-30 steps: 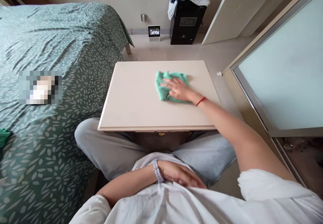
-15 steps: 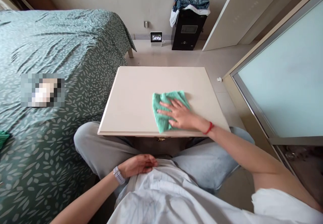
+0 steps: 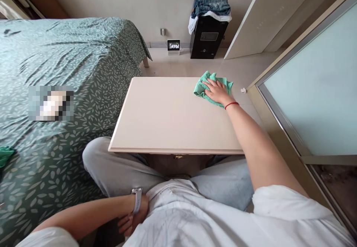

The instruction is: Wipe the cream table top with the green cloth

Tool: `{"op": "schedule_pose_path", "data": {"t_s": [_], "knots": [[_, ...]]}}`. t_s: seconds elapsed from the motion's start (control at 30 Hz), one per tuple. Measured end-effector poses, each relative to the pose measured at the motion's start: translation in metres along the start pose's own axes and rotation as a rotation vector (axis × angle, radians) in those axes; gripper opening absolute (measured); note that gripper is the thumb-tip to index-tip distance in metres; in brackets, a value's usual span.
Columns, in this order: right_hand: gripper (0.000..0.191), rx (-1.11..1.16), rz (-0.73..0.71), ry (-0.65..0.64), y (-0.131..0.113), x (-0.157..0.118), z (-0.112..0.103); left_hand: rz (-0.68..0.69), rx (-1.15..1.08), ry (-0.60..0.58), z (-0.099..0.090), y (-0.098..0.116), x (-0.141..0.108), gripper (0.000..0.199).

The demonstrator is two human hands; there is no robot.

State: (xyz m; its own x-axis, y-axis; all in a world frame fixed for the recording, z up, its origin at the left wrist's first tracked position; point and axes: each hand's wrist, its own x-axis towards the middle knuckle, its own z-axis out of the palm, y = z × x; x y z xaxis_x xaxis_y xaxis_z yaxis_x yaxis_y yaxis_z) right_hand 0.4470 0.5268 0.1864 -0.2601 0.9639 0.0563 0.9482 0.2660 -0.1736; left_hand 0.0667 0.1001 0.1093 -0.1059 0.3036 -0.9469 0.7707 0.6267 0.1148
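My right hand (image 3: 216, 91) lies flat with fingers spread on a green cloth (image 3: 201, 87), pressing it at the far right corner of a cream tabletop (image 3: 173, 117). Part of the cloth reaches past the table's edge. A red cord circles the right wrist. My left hand (image 3: 136, 217) hangs low beside my white shirt, near my lap, below a wrist with a pale watch. Its fingers are loosely curled and partly hidden by the shirt, so whether they hold anything is unclear.
A bed (image 3: 83, 72) with a green leaf-patterned cover stands left, bearing a blurred patch. Beyond the table are a small lit screen (image 3: 173, 46) and a black cabinet (image 3: 208, 37) topped with jeans. A frosted glass panel (image 3: 315, 80) is on the right.
My right hand and the cloth have moved away from me and right, to the far corner. My left hand has dropped from my lap toward my left side. The view has shifted slightly.
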Motion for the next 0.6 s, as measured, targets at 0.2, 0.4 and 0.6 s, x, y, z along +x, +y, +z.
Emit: {"op": "schedule_pose_path", "data": {"t_s": [0.2, 0.4, 0.6], "knots": [[0.078, 0.038, -0.08, -0.019, -0.029, -0.023, 0.007, -0.497, -0.031, 0.204, 0.004, 0.003, 0.018, 0.047], [0.081, 0.142, -0.747, -0.194, -0.106, -0.168, 0.007, -0.285, 0.294, 0.159, 0.01, -0.008, 0.03, 0.047], [0.073, 0.149, -0.683, -0.215, -0.068, -0.142, 0.006, -0.268, 0.024, 0.235, 0.011, -0.017, 0.036, 0.053]]}}
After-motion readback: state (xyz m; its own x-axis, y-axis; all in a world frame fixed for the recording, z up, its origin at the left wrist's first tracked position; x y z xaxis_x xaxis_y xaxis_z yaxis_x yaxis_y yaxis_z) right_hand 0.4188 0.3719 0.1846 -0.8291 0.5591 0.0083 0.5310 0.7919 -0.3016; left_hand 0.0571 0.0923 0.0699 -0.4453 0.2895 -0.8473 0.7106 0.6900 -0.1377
